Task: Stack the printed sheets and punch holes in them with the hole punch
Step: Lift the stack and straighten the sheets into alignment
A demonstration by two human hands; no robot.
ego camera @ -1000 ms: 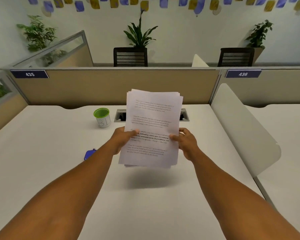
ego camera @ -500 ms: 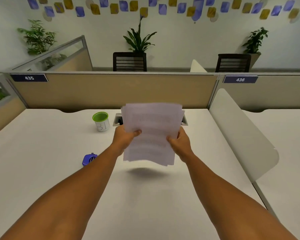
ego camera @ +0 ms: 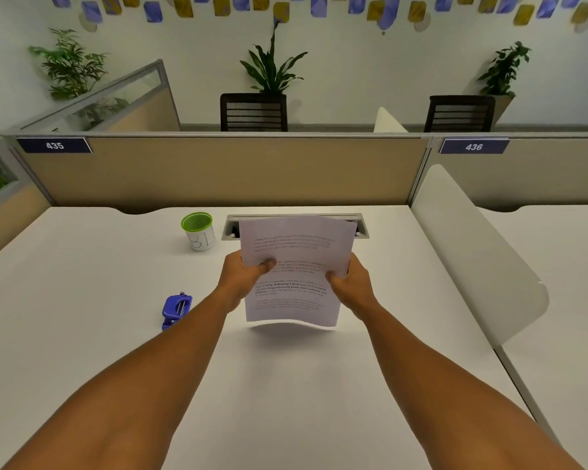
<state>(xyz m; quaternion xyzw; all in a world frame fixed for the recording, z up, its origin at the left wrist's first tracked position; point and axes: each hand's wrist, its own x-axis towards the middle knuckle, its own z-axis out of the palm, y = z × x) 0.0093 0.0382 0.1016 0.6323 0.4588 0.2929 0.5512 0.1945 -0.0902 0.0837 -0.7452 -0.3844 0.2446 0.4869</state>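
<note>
I see both hands gripping the printed sheets (ego camera: 294, 269) above the white desk (ego camera: 82, 300): left hand (ego camera: 243, 274) on one edge, right hand (ego camera: 348, 283) opposite. The blue hole punch (ego camera: 176, 308) lies on the desk, left of them.

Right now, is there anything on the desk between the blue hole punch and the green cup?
No. In the head view, only bare white desk lies between the hole punch and the green cup.

A dark plate (ego camera: 54, 145) on the left partition reads "435"; its twin plate (ego camera: 474, 146) on the right reads "436"; the green-rimmed cup (ego camera: 198, 231) bears handwritten "31"; the sheets' (ego camera: 294, 271) print is illegible.
</note>
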